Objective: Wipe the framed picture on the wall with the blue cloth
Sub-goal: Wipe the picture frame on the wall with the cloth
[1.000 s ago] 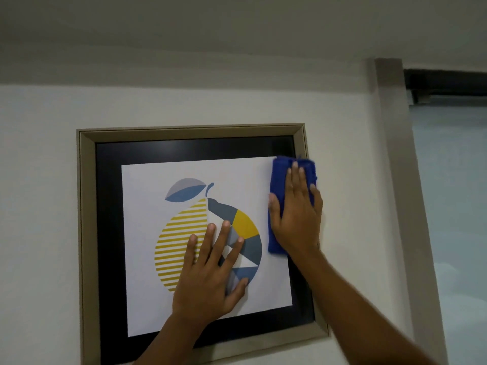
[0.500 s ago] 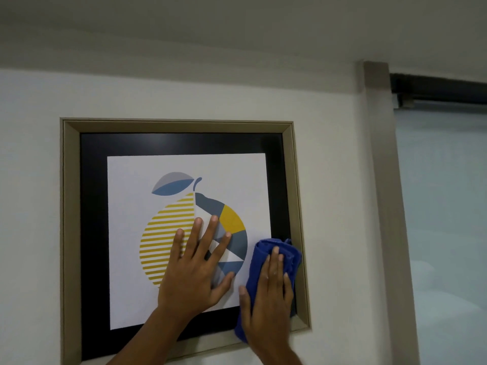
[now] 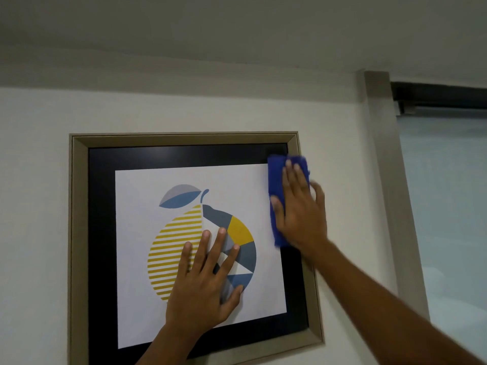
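A framed picture [image 3: 79, 233] with a tan frame and black mat hangs on the white wall; its print shows a striped yellow and blue fruit. My left hand [image 3: 205, 285] lies flat on the glass over the fruit, fingers spread. My right hand [image 3: 300, 214] presses the folded blue cloth [image 3: 275, 180] against the upper right part of the picture, over the black mat and the frame's right edge. The hand hides most of the cloth.
A grey vertical post [image 3: 390, 180] stands to the right of the picture. Beyond it is a pale blind or window [image 3: 448, 206] under a dark rail [image 3: 437, 96]. The ceiling runs across the top.
My right hand has swept the blue cloth from the picture's lower right corner up to its upper right. My left hand stays flat on the fruit.
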`<state>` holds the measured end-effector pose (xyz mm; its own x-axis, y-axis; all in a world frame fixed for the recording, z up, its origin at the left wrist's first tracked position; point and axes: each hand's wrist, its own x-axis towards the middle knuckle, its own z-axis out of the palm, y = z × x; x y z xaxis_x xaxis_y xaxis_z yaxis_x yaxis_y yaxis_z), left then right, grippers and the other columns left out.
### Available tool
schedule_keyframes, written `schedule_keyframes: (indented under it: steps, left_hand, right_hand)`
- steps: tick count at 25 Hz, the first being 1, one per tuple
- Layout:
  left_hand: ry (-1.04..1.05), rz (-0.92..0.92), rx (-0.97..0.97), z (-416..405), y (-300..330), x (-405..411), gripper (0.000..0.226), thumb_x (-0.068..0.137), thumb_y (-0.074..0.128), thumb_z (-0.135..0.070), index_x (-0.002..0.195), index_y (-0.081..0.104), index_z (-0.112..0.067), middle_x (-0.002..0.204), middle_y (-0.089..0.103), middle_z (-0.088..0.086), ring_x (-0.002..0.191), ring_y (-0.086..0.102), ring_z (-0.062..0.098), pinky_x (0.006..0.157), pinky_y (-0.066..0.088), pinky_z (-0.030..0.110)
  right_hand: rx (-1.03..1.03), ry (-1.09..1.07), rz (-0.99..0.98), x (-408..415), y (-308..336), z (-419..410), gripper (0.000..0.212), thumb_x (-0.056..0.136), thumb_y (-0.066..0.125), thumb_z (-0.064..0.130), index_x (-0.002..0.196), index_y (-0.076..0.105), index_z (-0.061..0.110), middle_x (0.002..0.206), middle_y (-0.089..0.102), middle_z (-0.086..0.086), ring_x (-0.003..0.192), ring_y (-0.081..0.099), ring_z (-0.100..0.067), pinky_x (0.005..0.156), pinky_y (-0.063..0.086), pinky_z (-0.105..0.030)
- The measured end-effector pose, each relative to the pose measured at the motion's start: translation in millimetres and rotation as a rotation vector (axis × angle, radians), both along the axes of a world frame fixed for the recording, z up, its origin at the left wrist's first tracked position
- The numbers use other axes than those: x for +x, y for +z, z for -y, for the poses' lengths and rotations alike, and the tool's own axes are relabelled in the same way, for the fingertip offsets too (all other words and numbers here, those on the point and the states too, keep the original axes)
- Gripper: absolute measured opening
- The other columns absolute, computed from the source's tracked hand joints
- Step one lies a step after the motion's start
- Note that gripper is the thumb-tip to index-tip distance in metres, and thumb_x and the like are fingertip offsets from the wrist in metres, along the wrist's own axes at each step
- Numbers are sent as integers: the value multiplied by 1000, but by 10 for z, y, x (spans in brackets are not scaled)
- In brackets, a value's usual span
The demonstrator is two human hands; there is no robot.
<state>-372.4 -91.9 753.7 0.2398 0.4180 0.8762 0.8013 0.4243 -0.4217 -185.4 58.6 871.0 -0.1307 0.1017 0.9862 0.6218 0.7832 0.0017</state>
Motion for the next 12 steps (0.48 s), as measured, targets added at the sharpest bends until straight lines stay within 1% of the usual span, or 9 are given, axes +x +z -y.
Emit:
schedule_keyframes:
  steps: [2,3,5,7,9,10,11,12]
  left_hand:
    - [-7,9,8,-2,-5,1,79,94,41,-68,158,31,-22,168,21,12,155,14,37,123,14,59]
    - [-7,8,8,-5,-6,-1,79,94,41,-68,158,31,-23,168,21,12,155,14,37,123,14,59]
    - [-8,10,1,-9,-6,3,78,95,39,-67,158,32,-23,168,21,12,155,14,37,123,14,59]
    - [2,15,-9,5,-5,9,77,95,37,-67,157,32,-22,168,21,13,155,15,38,123,14,59]
    - [16,19,-29,20,6,30,76,95,36,-66,158,32,-22,168,20,14,155,14,38,122,15,60]
    - [21,22,-32,25,7,34,77,95,36,-66,158,32,-22,168,20,14,155,14,39,122,16,61]
    - [24,27,-35,28,11,37,77,95,37,-65,158,32,-21,168,20,14,155,14,39,122,17,61]
    - [25,34,-46,30,2,42,77,95,39,-65,158,32,-21,168,20,14,155,14,38,122,17,61]
  right_hand:
    - [23,-27,-8,-15,529,-25,65,101,28,45,155,17,10,164,13,-6,151,9,-20,119,15,-41]
    - [26,-31,-28,-44,601,-45,65,101,27,45,155,17,10,164,13,-7,151,9,-21,119,14,-41]
    - [20,-21,-78,-86,373,-68,65,101,24,47,156,16,11,164,13,-6,151,9,-20,119,13,-39]
    - [-35,6,-75,-89,-256,-39,65,101,25,47,155,18,11,164,15,-5,151,11,-20,119,11,-37]
    - [-99,12,-31,-45,-1092,-1,65,101,23,48,153,26,9,162,17,-6,149,20,-24,118,10,-36]
    - [-122,-1,-1,-20,-1510,42,65,101,20,49,151,29,9,162,14,-4,148,24,-26,117,10,-34]
    - [-130,-13,25,7,-1879,83,65,101,16,50,151,28,9,163,9,0,148,22,-23,117,9,-32]
    - [-129,-6,35,28,-2174,110,65,101,13,51,153,21,12,164,2,4,150,13,-17,117,8,-30]
